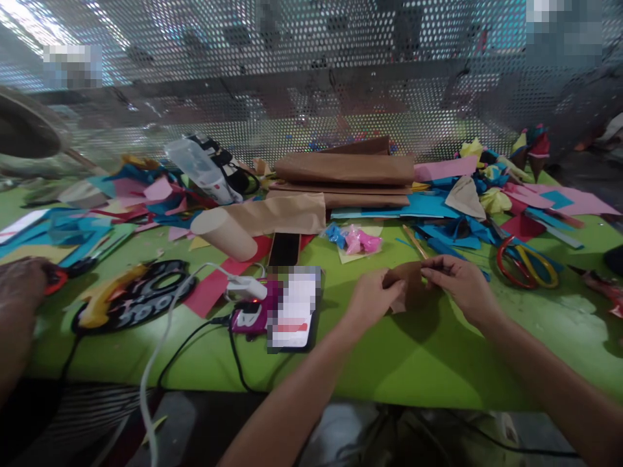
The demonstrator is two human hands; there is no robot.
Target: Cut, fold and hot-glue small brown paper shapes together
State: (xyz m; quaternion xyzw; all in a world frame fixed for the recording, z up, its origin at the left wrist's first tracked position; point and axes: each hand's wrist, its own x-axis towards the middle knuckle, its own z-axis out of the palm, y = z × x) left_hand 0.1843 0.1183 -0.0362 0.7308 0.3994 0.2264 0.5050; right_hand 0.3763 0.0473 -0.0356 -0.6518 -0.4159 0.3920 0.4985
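Note:
Between my two hands, just above the green table, is a small piece of brown paper [411,280], bent or rolled. My left hand [372,295] grips its left side, with a lighter flap showing under the fingers. At the upper right edge of the paper, my right hand [455,282] pinches it between thumb and fingers. Beyond my hands lie small blue and pink balloon-like pieces [354,239] on a pale sheet. A pencil-like stick [415,243] rests near my right hand.
Scissors with red and yellow handles [528,264] lie right. A lit phone [295,308], a purple power strip [256,311] and cables [163,324] are left. Folded brown paper [343,170] and coloured scraps line the back. Another person's hand [26,285] touches orange-handled scissors [56,280] far left.

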